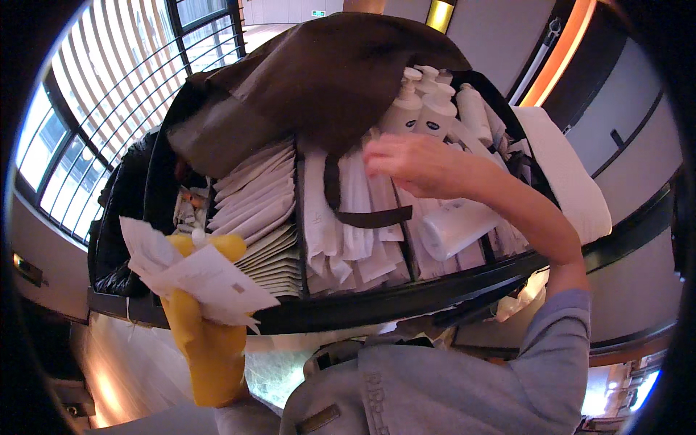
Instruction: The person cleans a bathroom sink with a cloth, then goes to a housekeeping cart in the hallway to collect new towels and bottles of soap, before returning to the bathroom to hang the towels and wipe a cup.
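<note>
My left hand (204,337), in a yellow rubber glove, grips several white paper sachets (217,277) bearing small print. A small round white object (198,237) shows between the gloved fingers. My bare right hand (416,163) is at the lower edge of a dark brown cloth cover (304,81), over the cart (348,307). Its fingers are bent and blurred, so whether they pinch the cloth is unclear. A dark strap (375,216) hangs from the cover across white paper packets (326,228). White pump bottles (435,109) stand just beyond that hand.
Stacked envelopes (261,201) fill the cart's left compartment. A clear-wrapped white roll (457,228) lies among packets at right. A white towel (571,179) hangs over the right side; a black bag (117,239) is at the left. Barred windows (130,81) stand behind.
</note>
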A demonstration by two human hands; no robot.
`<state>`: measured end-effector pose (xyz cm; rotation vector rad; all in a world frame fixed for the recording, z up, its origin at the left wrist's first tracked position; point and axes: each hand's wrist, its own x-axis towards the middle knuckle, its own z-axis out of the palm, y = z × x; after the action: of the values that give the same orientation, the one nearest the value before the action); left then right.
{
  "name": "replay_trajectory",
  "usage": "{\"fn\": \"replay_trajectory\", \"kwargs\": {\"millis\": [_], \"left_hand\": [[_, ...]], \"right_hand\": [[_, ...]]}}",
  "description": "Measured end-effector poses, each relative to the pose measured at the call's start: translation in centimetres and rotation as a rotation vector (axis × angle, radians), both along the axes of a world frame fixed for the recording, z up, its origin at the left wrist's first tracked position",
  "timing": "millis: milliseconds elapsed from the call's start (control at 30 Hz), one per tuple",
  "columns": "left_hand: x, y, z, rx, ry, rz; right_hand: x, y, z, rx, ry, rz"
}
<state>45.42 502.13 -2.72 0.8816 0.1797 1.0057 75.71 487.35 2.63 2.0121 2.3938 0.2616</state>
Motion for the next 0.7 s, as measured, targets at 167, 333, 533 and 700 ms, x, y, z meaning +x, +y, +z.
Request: {"fn": "replay_trajectory", "kwargs": {"millis": [167, 333, 533, 700], "left_hand": [[2.2, -0.9, -0.6, 0.195, -0.4, -0.297], [0.8, -1.2, -0.8, 0.126, -0.437, -0.415], [1.5, -3.0, -1.4, 0.065, -0.356, -0.259], [0.2, -2.3, -2.3, 0.152, -0.157, -0.307]], "right_hand": [[2.6, -0.4, -2.1, 0.044, -0.118, 0.053], [4.4, -2.2, 1.5, 0.274, 0.276, 0.16], [7.1, -3.4, -0.2, -0.154, 0.571, -0.123], [7.2, -3.7, -2.1, -0.27, 0.366, -0.135]]}}
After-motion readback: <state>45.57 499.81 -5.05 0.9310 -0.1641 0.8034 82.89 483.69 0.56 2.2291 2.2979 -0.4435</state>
